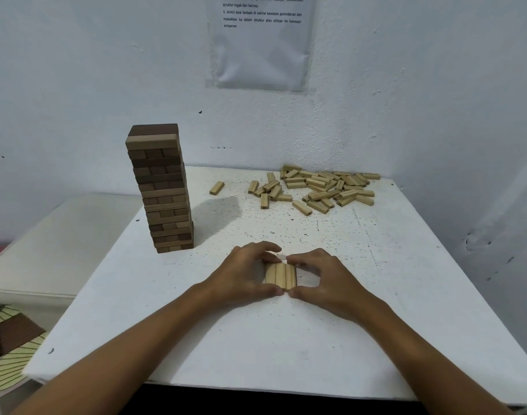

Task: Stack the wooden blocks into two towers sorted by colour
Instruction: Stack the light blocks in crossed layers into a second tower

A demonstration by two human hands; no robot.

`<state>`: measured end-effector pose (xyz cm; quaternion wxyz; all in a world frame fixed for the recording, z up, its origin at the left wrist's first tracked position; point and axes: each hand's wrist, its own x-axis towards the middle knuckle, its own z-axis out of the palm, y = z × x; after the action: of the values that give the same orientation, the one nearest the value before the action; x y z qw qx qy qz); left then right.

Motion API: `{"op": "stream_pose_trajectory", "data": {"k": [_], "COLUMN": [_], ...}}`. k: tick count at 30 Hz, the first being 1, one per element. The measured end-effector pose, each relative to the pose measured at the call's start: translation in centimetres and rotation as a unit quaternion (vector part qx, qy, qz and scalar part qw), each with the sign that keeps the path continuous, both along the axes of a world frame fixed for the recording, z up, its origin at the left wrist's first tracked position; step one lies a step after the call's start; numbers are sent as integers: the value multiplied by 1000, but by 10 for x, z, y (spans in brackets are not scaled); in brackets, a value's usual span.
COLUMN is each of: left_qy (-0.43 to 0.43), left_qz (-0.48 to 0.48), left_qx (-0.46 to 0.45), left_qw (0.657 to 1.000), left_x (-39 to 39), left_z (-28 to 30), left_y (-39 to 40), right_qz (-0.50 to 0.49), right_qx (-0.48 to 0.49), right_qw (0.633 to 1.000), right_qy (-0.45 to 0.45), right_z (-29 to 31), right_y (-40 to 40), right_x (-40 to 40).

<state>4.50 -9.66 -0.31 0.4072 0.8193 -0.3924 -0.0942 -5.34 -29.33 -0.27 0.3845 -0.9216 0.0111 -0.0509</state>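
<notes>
Landmark: the dark tower (163,190), standing upright toward the left of the white table (256,339) (one pale layer sits just under its dark top). To its right and nearer the person, a row of light blocks (280,275) lies flat, side by side. The left hand (244,275) and right hand (325,280) curl around it, fingertips pinching both ends. Farther right of the tower, near the wall, lies the loose pile of light blocks (319,188).

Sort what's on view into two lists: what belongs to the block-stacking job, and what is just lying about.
Job: dark tower; row of light blocks held between left hand and right hand; pile of loose light blocks; white table.

Lying about: paper on the wall; brown ridged object on the floor.
</notes>
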Motion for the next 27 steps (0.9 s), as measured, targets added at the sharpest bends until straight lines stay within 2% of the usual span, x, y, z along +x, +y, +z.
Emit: {"op": "stream_pose_trajectory", "data": {"k": [13,18,27], "left_qy": [13,-9,-11], "left_qz": [-7,-9,23], "left_qx": [-19,10,26], "left_qw": [1000,1000,999], "left_x": [-2,-3,20], "left_z": [-1,2,7], "left_y": [3,3,-13], "right_qz": [4,13,-2], "right_qx": [-15,-31,2], "right_qw": [1000,999,1000], "right_qy": [-13,-11,-19], "right_z": [0,4,7], "right_y": [6,7,-13], "right_x": [-2,-3,11]}}
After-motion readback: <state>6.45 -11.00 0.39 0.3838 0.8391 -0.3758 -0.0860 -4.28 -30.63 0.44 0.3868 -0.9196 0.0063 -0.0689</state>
